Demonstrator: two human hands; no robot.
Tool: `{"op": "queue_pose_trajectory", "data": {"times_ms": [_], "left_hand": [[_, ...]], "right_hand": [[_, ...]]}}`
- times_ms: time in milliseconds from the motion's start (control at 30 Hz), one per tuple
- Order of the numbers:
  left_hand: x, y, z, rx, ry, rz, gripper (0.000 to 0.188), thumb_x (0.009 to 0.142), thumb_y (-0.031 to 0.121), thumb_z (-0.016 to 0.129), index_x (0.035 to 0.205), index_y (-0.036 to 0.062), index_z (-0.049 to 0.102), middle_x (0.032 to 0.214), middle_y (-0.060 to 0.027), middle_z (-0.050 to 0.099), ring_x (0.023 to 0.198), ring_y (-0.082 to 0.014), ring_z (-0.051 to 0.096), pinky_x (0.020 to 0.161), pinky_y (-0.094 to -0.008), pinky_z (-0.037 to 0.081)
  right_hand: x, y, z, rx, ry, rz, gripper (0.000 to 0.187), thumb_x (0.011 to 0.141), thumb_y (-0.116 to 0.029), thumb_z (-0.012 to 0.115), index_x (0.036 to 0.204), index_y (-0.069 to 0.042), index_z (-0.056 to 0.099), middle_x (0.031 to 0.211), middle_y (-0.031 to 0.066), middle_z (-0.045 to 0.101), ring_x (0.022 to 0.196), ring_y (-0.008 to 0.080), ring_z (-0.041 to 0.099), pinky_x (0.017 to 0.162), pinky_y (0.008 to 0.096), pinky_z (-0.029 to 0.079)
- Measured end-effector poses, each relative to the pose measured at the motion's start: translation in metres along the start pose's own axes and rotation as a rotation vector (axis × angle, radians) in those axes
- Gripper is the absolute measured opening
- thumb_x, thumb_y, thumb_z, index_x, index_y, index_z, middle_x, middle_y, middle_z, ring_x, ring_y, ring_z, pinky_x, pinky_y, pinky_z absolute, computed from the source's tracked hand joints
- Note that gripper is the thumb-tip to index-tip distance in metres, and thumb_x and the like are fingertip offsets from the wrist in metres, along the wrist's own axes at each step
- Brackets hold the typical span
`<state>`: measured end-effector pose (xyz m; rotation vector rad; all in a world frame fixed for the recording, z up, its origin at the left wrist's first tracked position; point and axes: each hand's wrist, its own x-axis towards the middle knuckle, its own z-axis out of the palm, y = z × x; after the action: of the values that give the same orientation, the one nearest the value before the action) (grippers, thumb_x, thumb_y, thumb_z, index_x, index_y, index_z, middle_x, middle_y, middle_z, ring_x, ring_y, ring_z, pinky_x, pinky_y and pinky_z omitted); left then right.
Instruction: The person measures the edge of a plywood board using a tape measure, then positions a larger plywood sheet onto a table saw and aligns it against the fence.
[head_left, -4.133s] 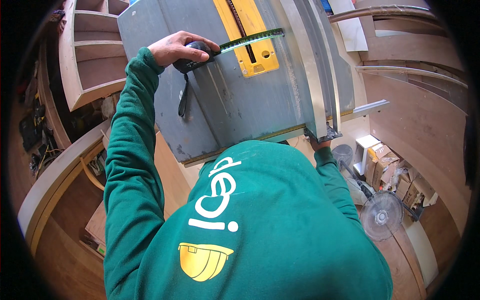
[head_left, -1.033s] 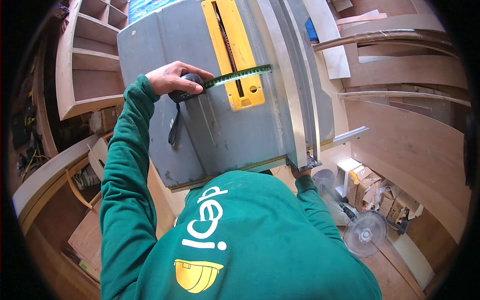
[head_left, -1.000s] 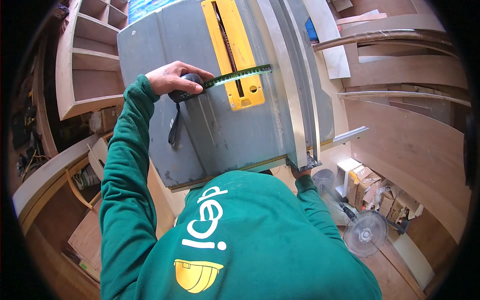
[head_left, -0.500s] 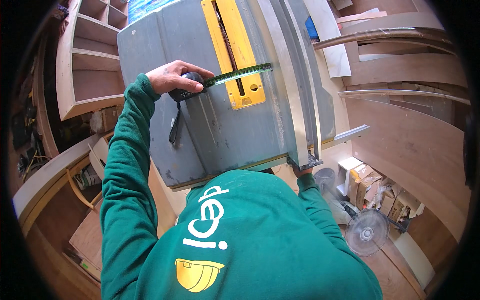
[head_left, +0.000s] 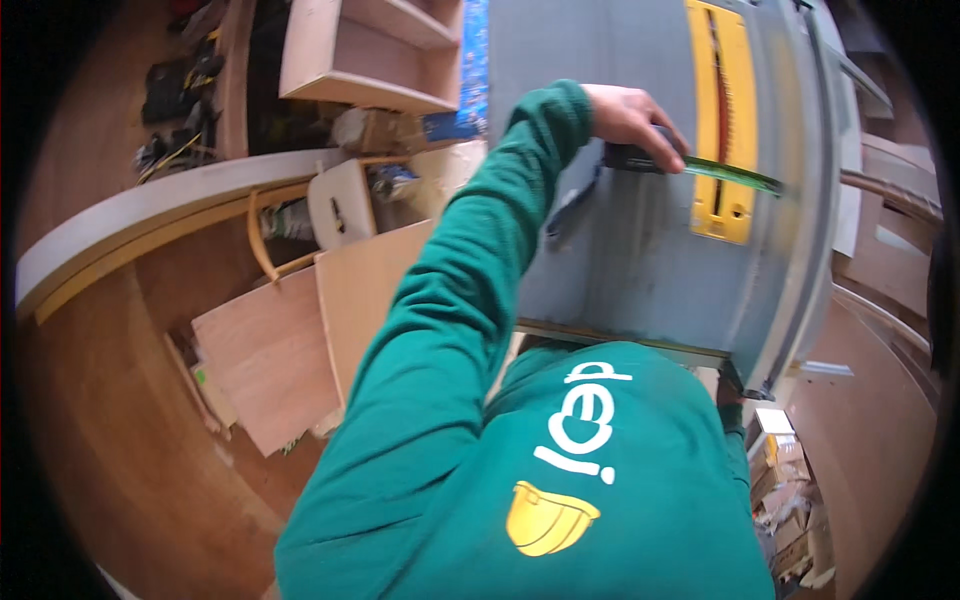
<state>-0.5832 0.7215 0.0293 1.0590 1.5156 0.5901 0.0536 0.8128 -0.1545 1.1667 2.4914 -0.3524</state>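
**Square laid across the saw slot, left hand pinning its stock**

The black-stocked square with the thin green blade (head_left: 700,166) lies flat on the grey metal saw worktop (head_left: 620,260). Its dark stock sits under your fingers and the green blade reaches rightward over the yellow throat plate (head_left: 722,120), crossing the dark blade slot close to a right angle. Laid that way, the green edge gives a straight line to read against the slot.

Your left hand (head_left: 628,118) has its grip closed down over the stock, fingers curled on top and pressing it to the worktop, so the tool stays flat and cannot pivot. The green sleeve runs back from it across the near part of the worktop.

Your right hand (head_left: 728,388) is barely in view at the near right corner, below the long grey rail fence (head_left: 800,250); I cannot tell how its grip stands, or whether it holds anything there.

Further out, left of the saw: pale plywood offcuts (head_left: 270,350) lean on the brown floor, an open wooden shelf box (head_left: 370,50) stands above them, and a long curved grey board (head_left: 150,220) runs between.
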Motion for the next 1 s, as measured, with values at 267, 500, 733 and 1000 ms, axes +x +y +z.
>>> {"op": "queue_pose_trajectory", "data": {"times_ms": [267,500,733,1000], "left_hand": [[-0.001,0.007,0.004,0.062,0.038,-0.090,0.074,0.069,0.065,0.083,0.127,0.0199,0.074,0.115,-0.0109,0.072,0.104,-0.0247,0.066,0.095,-0.0283,0.050],[0.001,0.006,0.007,0.026,0.013,-0.078,0.078,0.068,0.068,0.084,0.127,0.0183,0.073,0.114,-0.0113,0.072,0.101,-0.0260,0.067,0.095,-0.0284,0.051],[-0.055,0.010,0.010,0.035,0.032,0.047,0.079,0.075,0.062,0.083,0.131,0.0081,0.069,0.111,-0.0141,0.072,0.093,-0.0243,0.069,0.089,-0.0298,0.056],[-0.316,-0.001,0.011,0.190,0.318,-0.140,0.066,0.085,0.037,0.080,0.138,0.0021,0.061,0.122,-0.0132,0.067,0.109,-0.0205,0.062,0.099,-0.0328,0.051]], "right_hand": [[-0.002,0.012,0.004,0.031,-0.054,0.031,0.049,0.088,-0.035,0.070,0.130,-0.011,0.065,0.117,0.0091,0.067,0.104,0.0248,0.059,0.088,0.0420,0.047],[0.001,0.024,0.005,0.128,-0.076,0.039,0.048,0.087,-0.032,0.072,0.129,-0.009,0.065,0.111,0.0074,0.068,0.096,0.0207,0.061,0.081,0.0382,0.049],[0.008,0.069,0.031,0.724,-0.039,0.150,0.047,0.086,-0.029,0.075,0.128,-0.008,0.066,0.105,0.0057,0.069,0.089,0.0166,0.062,0.074,0.0344,0.051],[0.008,-0.005,-0.028,0.883,-0.107,0.365,0.060,0.077,-0.027,0.087,0.129,-0.008,0.062,0.119,0.0086,0.065,0.088,0.0197,0.064,0.064,0.0320,0.053]]}}
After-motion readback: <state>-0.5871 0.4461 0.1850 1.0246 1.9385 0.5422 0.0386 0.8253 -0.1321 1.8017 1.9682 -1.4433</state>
